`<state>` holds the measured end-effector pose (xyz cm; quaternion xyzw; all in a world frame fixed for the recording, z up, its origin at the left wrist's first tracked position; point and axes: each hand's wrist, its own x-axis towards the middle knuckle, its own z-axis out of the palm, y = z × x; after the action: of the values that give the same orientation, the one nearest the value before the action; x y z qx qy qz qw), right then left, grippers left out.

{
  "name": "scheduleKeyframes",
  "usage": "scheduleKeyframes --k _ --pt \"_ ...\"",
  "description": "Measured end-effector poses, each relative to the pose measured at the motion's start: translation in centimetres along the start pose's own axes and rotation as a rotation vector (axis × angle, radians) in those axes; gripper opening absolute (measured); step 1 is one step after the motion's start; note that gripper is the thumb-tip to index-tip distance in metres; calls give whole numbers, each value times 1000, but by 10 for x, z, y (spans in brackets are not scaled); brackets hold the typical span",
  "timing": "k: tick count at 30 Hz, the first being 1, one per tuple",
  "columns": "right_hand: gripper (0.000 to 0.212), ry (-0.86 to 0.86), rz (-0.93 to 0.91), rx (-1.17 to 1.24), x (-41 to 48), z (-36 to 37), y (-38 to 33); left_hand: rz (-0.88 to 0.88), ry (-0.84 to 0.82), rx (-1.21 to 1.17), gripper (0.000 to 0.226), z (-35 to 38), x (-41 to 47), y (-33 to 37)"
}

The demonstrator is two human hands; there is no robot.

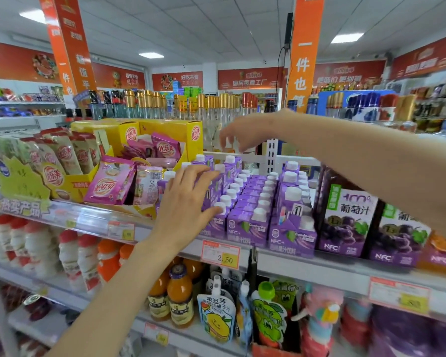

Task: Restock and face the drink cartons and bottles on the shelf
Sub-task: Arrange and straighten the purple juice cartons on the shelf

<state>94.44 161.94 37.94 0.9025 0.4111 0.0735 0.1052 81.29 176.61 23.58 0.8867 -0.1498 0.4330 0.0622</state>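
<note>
Left hand [188,202]: fingers [206,173] spread and nearly straight, laid across the left column of small purple cartons [245,222], thumb beside a front cap. No clamp.

Right hand [247,130]: fingers [224,137] apart, drooping, holding nothing. The rear cartons lie straight below the tips.

Cartons upright, long axis vertical, rows running front to back on the shelf [307,266]. Right hand nearer the rear, left nearer the front.

Cartons: glossy coated card, boxy, sloped tops, round smooth white caps [259,213]. Probably rigid, caps easy to pinch.

Tall grape-juice cartons [345,217] just beside them on the right. Crinkly pink sachets [108,186] to the left.
</note>
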Motion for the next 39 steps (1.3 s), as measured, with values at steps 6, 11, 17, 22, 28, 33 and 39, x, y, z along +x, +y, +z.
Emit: scheduleKeyframes --k 6,11,17,22,28,33,39 --pt "20 67 -42 -63 -95 -5 -36 183 -322 -27 54 4 6 34" --pt "16 62 20 -76 -147 18 -51 147 -510 154 52 14 21 47" --pt "18 168 68 32 -157 33 -47 154 -598 104 46 16 37 47" --pt "17 226 50 82 -156 40 -46 171 -583 44 49 15 39 44" --pt "15 483 6 223 -157 43 -42 -120 -317 -390 48 -18 32 43" --pt "45 620 -94 674 -166 41 -72 -313 -230 -956 44 -53 11 40" --pt "38 588 -249 913 -157 53 -96 -362 -281 -1376 59 -51 -20 22"
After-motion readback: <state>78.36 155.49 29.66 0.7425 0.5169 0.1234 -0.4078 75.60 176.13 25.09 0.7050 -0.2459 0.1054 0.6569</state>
